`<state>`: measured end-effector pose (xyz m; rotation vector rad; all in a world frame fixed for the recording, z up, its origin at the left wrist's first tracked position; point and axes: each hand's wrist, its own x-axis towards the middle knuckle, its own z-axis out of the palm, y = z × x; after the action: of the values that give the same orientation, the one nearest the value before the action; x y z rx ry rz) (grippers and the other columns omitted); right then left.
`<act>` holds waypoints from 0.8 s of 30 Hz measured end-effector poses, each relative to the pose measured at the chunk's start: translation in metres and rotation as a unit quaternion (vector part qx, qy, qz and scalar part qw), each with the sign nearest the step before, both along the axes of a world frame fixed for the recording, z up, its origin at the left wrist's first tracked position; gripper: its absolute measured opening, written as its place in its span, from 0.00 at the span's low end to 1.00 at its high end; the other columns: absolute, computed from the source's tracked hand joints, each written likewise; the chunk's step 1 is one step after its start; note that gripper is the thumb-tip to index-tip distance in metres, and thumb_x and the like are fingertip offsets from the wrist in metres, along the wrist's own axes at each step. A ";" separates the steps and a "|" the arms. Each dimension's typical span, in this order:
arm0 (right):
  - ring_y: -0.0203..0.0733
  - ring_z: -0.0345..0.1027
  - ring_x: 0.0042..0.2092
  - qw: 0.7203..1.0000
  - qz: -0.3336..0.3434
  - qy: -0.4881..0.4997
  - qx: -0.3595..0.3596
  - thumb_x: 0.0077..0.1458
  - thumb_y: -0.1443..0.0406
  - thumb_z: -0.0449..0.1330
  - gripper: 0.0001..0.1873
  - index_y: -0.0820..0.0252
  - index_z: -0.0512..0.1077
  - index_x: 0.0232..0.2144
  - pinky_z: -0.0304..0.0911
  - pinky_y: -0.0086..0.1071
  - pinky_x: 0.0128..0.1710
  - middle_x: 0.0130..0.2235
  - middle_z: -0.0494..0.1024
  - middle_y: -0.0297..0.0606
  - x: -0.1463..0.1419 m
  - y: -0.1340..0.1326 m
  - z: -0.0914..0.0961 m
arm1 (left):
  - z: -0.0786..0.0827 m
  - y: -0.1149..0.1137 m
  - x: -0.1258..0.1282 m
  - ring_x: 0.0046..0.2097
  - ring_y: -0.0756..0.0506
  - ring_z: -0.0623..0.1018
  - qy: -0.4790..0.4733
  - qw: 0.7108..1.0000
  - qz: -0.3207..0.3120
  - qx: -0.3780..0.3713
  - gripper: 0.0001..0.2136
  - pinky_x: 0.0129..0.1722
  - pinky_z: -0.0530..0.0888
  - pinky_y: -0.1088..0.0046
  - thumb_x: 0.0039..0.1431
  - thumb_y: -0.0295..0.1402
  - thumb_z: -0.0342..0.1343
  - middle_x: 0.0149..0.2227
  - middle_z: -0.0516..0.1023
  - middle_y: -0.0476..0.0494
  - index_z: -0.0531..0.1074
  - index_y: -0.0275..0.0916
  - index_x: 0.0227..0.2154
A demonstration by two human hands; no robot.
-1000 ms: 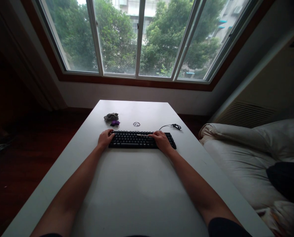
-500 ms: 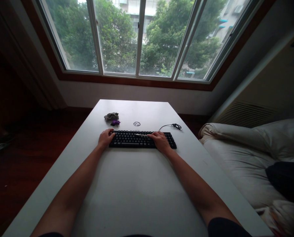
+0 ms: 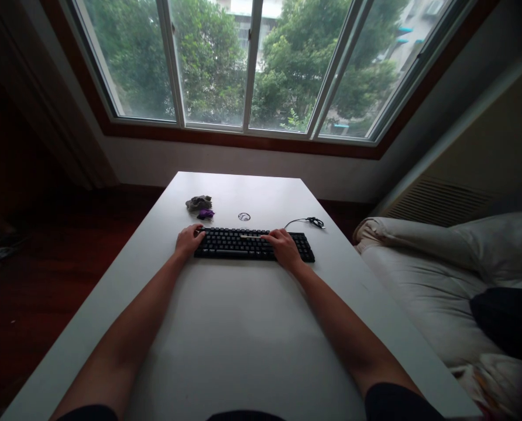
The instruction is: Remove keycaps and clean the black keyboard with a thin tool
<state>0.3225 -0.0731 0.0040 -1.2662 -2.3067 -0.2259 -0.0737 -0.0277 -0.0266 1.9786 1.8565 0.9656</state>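
Note:
A black keyboard (image 3: 234, 244) lies flat across the white table (image 3: 252, 327). My left hand (image 3: 189, 240) is closed round its left end, thumb over the edge keys. Over the right part of the keys, my right hand (image 3: 282, 245) pinches a slim pale stick-like tool (image 3: 250, 237) that points left and lies close above or on the keys; its exact kind is too small to make out. The palm hides some keys. Behind the keyboard, its cable ends in a tied black bundle (image 3: 316, 222).
A crumpled grey cloth (image 3: 198, 203) and a small purple thing (image 3: 205, 214) lie behind the keyboard's left end. A small round dark-rimmed object (image 3: 244, 216) lies behind its middle. To the right stands a pale sofa (image 3: 401, 275); a window (image 3: 217, 70) is ahead.
The view has shifted slightly. The pale tool in my right hand has changed its angle a little over the keys. My left hand keeps its place at the keyboard's end.

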 end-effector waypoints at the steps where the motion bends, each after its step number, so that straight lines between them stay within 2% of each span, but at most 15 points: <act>1: 0.48 0.63 0.48 1.000 -0.007 0.004 0.000 0.61 0.77 0.55 0.26 0.48 0.78 0.54 0.63 0.39 0.51 0.45 0.76 0.41 0.003 0.002 -0.001 | 0.000 0.000 0.000 0.50 0.40 0.79 0.001 1.000 0.001 -0.001 0.18 0.53 0.73 0.63 0.63 0.40 0.55 0.51 0.81 0.41 0.76 0.42 0.54; 6: 0.48 0.63 0.47 0.999 -0.023 0.022 0.005 0.63 0.76 0.54 0.24 0.48 0.79 0.53 0.61 0.41 0.51 0.43 0.76 0.41 0.010 0.004 -0.002 | -0.003 0.001 -0.001 0.49 0.41 0.78 0.002 1.000 -0.001 0.003 0.19 0.53 0.73 0.63 0.63 0.41 0.55 0.51 0.81 0.42 0.75 0.43 0.54; 13: 0.49 0.62 0.48 1.000 0.005 -0.001 -0.011 0.61 0.76 0.54 0.27 0.49 0.77 0.56 0.62 0.41 0.52 0.46 0.76 0.43 -0.008 -0.002 -0.002 | 0.000 0.000 0.001 0.50 0.40 0.79 0.001 1.000 0.000 -0.001 0.18 0.54 0.73 0.62 0.63 0.40 0.55 0.51 0.81 0.41 0.75 0.42 0.54; 20: 0.49 0.62 0.47 0.999 -0.019 0.033 -0.009 0.63 0.73 0.54 0.22 0.50 0.79 0.52 0.61 0.41 0.52 0.42 0.77 0.42 0.010 0.003 0.000 | 0.002 -0.002 0.002 0.50 0.40 0.78 0.007 1.000 0.002 -0.005 0.19 0.54 0.73 0.63 0.63 0.41 0.55 0.50 0.81 0.41 0.76 0.42 0.54; 24: 0.49 0.63 0.47 0.999 -0.028 0.032 -0.004 0.62 0.73 0.55 0.21 0.51 0.80 0.51 0.60 0.41 0.52 0.42 0.77 0.42 0.003 -0.001 0.001 | -0.001 -0.001 0.002 0.49 0.41 0.79 0.006 1.000 -0.002 0.000 0.19 0.53 0.73 0.63 0.63 0.40 0.54 0.50 0.81 0.41 0.75 0.42 0.54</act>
<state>0.3258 -0.0739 0.0054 -1.3246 -2.2223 -0.1920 -0.0714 -0.0286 -0.0273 1.9911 1.8596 0.9538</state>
